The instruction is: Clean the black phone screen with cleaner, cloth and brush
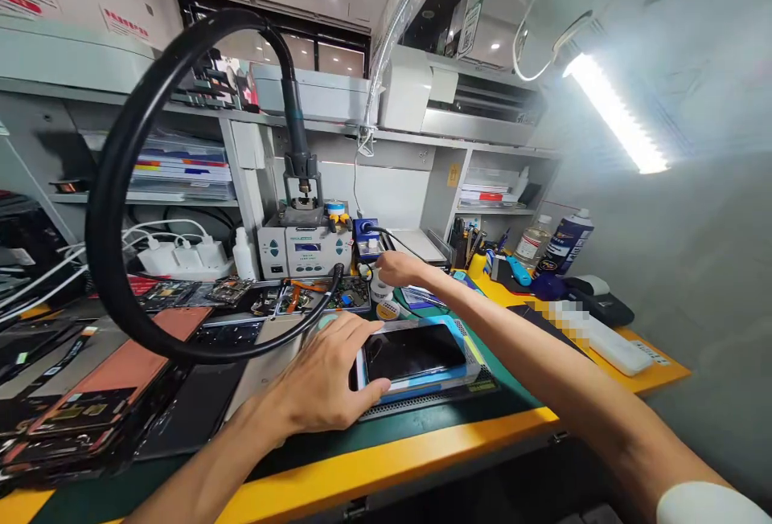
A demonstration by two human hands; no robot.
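While left fingers [372, 390] grasp the phone [419, 350] | right fingers [391, 268] curled, contents unclear

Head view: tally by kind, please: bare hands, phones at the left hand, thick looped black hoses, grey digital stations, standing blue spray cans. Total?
Hands (left hand, right hand): 2
Phone: 1
Black hose: 1
Grey station: 1
Blue spray can: 1
Total: 6

The phone [419, 350] is straddled at one end by the left hand [329, 367]; the right hand [403, 268] is extended near the blue unit [367, 239].

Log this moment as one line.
left hand: at left end of phone | right hand: near blue box, grip unclear | phone: face up
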